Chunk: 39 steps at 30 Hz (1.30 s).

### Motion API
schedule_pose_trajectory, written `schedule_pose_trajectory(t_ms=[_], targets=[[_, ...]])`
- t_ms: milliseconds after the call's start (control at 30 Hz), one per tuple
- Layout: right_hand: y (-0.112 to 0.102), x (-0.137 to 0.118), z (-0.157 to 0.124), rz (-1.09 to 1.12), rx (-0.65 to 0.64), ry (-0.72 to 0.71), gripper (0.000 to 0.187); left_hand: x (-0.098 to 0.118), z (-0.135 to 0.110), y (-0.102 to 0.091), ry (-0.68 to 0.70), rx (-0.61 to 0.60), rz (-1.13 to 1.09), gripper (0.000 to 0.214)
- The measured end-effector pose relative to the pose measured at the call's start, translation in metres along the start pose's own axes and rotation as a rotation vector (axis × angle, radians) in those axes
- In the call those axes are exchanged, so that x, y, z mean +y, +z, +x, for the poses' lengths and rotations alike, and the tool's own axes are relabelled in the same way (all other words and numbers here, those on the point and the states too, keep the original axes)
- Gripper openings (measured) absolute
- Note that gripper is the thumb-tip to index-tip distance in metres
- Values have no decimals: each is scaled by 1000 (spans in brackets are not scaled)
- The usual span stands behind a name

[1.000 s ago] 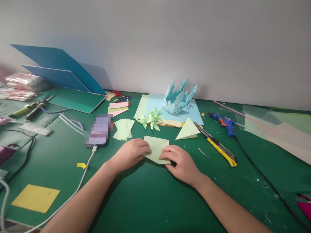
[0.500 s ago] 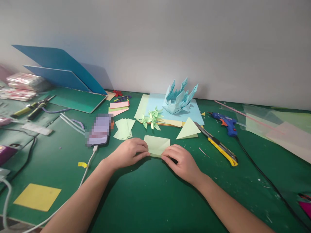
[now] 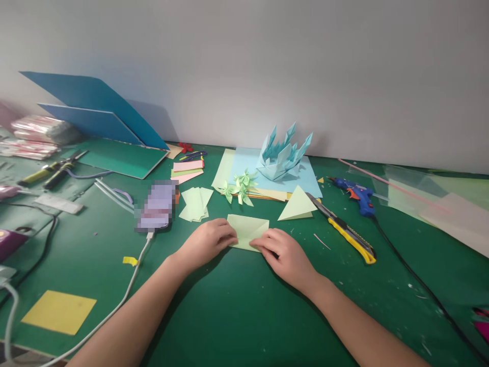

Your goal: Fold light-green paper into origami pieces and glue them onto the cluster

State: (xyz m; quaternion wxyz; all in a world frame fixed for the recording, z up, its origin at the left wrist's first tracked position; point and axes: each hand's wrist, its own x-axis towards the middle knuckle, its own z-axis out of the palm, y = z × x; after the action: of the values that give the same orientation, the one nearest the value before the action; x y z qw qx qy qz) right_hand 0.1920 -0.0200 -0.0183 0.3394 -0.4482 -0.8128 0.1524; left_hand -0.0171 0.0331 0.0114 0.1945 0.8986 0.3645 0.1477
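A pale green sheet of paper (image 3: 247,227) with faint creases lies on the green mat in front of me. My left hand (image 3: 209,238) has its fingers closed on the sheet's left lower corner. At the opposite lower corner, my right hand (image 3: 284,251) pinches the paper between thumb and fingers. Its upper edge stays uncovered, while my fingertips hide both lower corners. Just beyond to the right sits a folded pale green triangle (image 3: 297,205). Small pale green cut slips (image 3: 196,205) lie stacked to the left.
Behind stand a light blue folded-paper basket shape (image 3: 280,164) and green paper flowers (image 3: 241,187). A yellow utility knife (image 3: 349,236) and a blue glue gun (image 3: 355,193) lie right. A phone (image 3: 157,205) with a white cable (image 3: 134,275) is left, near a yellow sheet (image 3: 59,311).
The sheet's near edge, earlier slightly raised between my hands, now lies flatter. My left fingers have shifted slightly right and upward along it, and the right fingers sit further onto the paper.
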Motion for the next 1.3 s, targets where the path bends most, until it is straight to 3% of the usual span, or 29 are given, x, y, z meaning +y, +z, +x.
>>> schedule_pose_trajectory(t_ms=[367,1300], targets=[[2,0,-1,-38,-23,23,27,6,0,3,-122,-16,23,15],[4,1,-2,-98,2,48,26,11,2,6,-172,-21,37,15]])
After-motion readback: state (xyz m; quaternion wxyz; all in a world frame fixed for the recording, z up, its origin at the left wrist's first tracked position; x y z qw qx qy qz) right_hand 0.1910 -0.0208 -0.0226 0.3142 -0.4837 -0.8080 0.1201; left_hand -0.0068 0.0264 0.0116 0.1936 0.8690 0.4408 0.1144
